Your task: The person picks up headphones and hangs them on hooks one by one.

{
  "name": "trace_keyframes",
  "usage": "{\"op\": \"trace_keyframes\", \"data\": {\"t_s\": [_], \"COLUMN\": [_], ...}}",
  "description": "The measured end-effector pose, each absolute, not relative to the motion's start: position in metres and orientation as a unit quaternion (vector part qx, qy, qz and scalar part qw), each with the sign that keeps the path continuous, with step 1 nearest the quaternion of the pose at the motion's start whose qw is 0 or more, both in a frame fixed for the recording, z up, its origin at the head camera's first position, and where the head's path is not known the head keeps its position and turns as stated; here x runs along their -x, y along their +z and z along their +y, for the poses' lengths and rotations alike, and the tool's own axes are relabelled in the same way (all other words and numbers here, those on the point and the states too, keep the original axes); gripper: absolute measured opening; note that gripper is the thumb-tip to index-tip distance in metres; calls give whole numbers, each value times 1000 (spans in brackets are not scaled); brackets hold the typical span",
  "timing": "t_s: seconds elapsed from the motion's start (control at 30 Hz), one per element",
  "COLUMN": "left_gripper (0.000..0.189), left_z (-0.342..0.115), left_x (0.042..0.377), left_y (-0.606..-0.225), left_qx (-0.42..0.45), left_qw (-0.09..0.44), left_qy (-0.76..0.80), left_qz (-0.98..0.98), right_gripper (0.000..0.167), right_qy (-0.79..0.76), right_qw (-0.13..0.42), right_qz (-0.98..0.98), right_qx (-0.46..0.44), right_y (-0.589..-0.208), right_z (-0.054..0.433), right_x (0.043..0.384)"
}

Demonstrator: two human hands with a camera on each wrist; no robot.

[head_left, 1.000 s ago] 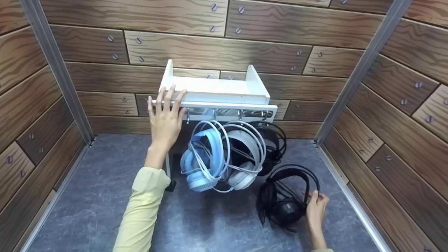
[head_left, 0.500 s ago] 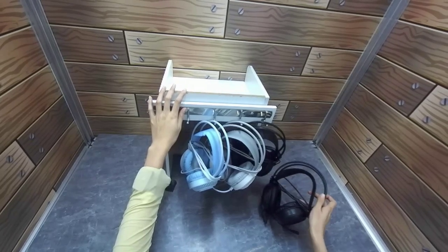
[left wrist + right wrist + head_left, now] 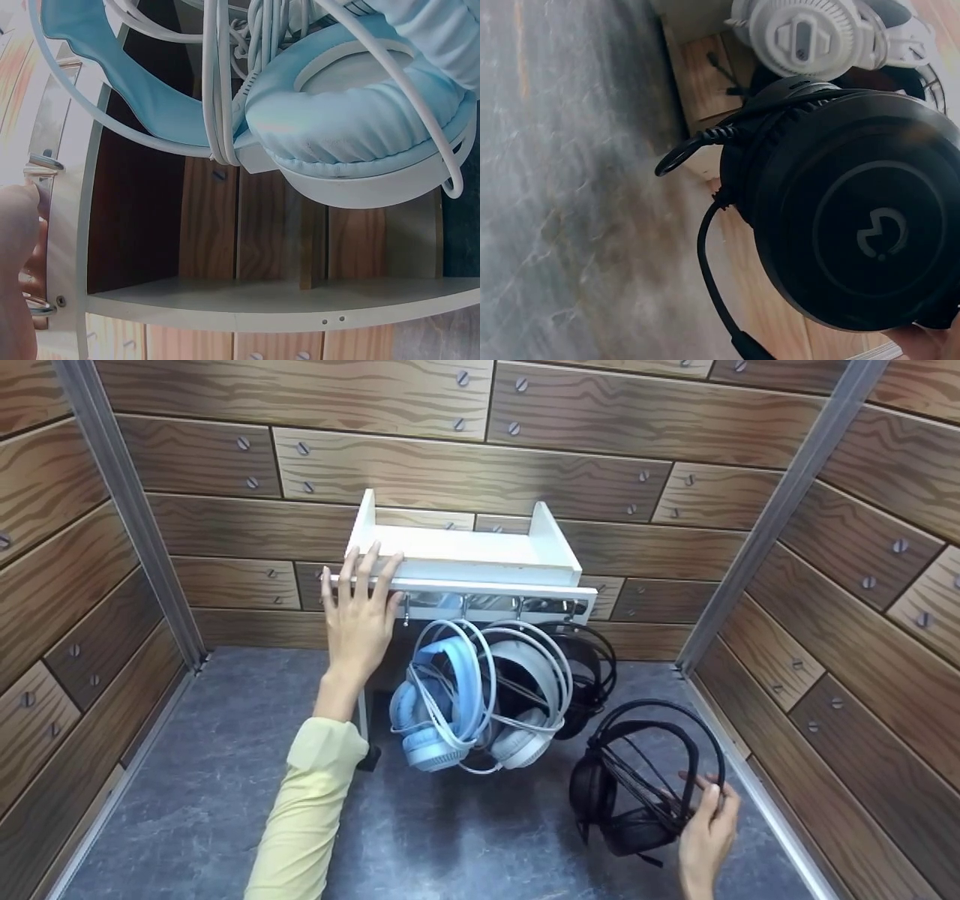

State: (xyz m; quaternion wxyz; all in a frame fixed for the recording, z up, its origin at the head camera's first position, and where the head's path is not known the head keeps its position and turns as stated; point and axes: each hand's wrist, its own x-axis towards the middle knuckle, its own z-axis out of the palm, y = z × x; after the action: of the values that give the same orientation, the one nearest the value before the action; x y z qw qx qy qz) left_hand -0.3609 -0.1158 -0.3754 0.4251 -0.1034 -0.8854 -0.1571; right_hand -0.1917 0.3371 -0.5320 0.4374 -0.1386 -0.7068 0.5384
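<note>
My left hand [image 3: 358, 634] rests on the left end of a white rack [image 3: 480, 585], its spread fingers reaching over the top of the front rail. From hooks on that rail hang a light blue headset [image 3: 466, 675], a white headset [image 3: 521, 746] and, partly hidden at the right, a black headset [image 3: 576, 724]. At the lower right, apart from the rack, my right hand [image 3: 709, 832] holds another black headset [image 3: 591, 791] by the side of its band. The right wrist view shows its round ear cup [image 3: 862, 217] and microphone arm [image 3: 712, 277] up close.
A grey marbled surface [image 3: 217, 780] lies beneath everything. Wood-patterned walls [image 3: 420, 465] close off the back and both sides, with metal posts [image 3: 139, 525] in the corners. A bare hook [image 3: 406, 611] shows beside my left hand.
The held black headset has moved to the right and turned, so its band opening faces the head camera more. My left hand and the hanging headsets have stayed in place.
</note>
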Motion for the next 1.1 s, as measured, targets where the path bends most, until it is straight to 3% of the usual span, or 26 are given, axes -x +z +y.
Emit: {"op": "trace_keyframes", "data": {"t_s": [0.3,0.77,1.1], "left_gripper": [52,52,50], "left_z": [-114,-114,-117], "left_x": [361,362,361], "left_y": [-375,-376,-375], "left_qx": [104,107,102], "left_qw": [421,425,423], "left_qy": [-160,-159,-141], "left_qz": [-887,-885,-889], "right_gripper": [35,23,27], "right_qy": [547,723,729], "right_qw": [435,437,407], "right_qz": [-704,-529,-539], "right_qx": [125,-80,-110], "right_y": [-516,-482,-458], "right_z": [331,307,278], "right_x": [175,151,135]}}
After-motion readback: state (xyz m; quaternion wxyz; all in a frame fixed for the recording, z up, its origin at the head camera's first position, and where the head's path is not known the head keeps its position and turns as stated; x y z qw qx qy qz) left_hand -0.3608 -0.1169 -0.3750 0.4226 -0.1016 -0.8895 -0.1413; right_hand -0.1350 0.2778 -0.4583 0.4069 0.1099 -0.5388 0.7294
